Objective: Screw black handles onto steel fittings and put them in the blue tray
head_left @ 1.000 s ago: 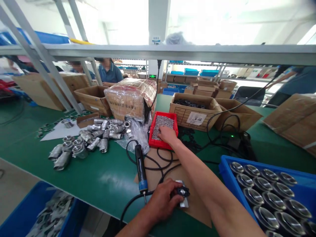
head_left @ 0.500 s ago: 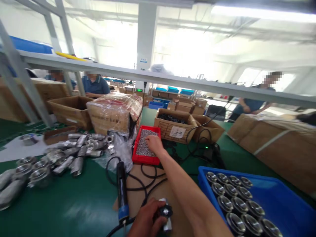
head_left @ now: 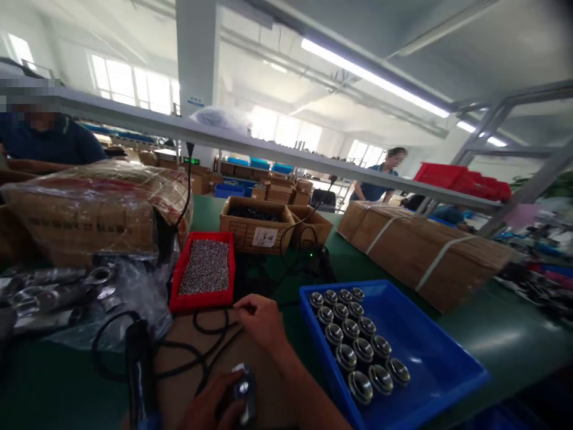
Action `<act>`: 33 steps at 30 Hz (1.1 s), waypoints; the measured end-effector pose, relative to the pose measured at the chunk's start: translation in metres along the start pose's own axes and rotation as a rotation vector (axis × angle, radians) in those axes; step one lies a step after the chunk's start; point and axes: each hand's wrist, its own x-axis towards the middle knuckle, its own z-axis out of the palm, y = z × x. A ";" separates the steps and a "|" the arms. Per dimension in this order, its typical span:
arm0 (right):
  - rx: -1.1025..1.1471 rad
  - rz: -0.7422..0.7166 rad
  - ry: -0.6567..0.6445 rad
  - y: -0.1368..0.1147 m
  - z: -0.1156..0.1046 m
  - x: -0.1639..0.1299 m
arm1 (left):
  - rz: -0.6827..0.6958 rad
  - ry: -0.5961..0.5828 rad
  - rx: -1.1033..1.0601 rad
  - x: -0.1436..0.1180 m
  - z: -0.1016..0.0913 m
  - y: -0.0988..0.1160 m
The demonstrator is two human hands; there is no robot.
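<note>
Since a moment ago my right hand (head_left: 262,319) has come out of the red tray (head_left: 176,291) and now hangs over the brown cardboard sheet (head_left: 179,394), its fingers curled loosely together with thumb and forefinger pinched; whether anything sits between them I cannot tell. At far left lie dull silvery metal fittings (head_left: 54,295), tubular and blurred, too smeared to count, on crinkled clear plastic. Behind them stands one cardboard box wrapped in glossy film (head_left: 94,212). Lower down, the black cylindrical electric screwdriver (head_left: 138,370) lies on the sheet, its rubbery black cable (head_left: 201,346) looping across the cardboard. That shallow plastic tray holds a grainy grey heap of tiny screws (head_left: 205,275). At the bottom edge my left hand (head_left: 210,406) is closed around a small black handle part (head_left: 244,394) with a shiny metal centre, pressing it to the sheet. Beyond the tray sit two open corrugated boxes, the nearer one (head_left: 255,230) carrying a white label. On the right the blue plastic bin (head_left: 430,352) holds fifteen round polished steel pieces (head_left: 353,334), domed and mirror-bright, set in three slanting rows. Further right lies one long strapped carton (head_left: 421,254) on the green table (head_left: 505,334).
</note>
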 end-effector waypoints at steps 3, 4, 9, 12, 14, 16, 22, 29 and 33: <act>0.146 0.152 -0.063 0.018 -0.015 -0.034 | -0.016 -0.013 0.006 -0.006 -0.011 0.024; 0.189 0.197 -0.082 0.023 -0.019 -0.044 | -0.009 -0.020 0.000 -0.005 -0.013 0.029; 0.341 0.335 -0.180 0.035 -0.028 -0.077 | -0.009 -0.012 -0.016 -0.004 -0.015 0.034; 0.344 0.271 -0.233 0.035 -0.029 -0.086 | 0.009 -0.003 -0.007 -0.005 -0.013 0.032; 0.326 0.240 -0.261 0.034 -0.028 -0.087 | 0.014 0.006 -0.006 -0.005 -0.013 0.031; 0.323 0.266 -0.292 0.033 -0.027 -0.087 | 0.010 0.007 -0.010 -0.004 -0.013 0.031; 0.528 0.548 -0.310 0.028 -0.015 -0.089 | 0.005 0.000 -0.024 -0.005 -0.011 0.031; 0.575 0.578 -0.353 0.032 -0.016 -0.091 | -0.016 0.005 -0.019 -0.003 -0.012 0.035; 0.301 0.316 -0.259 0.020 -0.016 -0.064 | -0.046 -0.018 0.010 -0.006 -0.011 0.037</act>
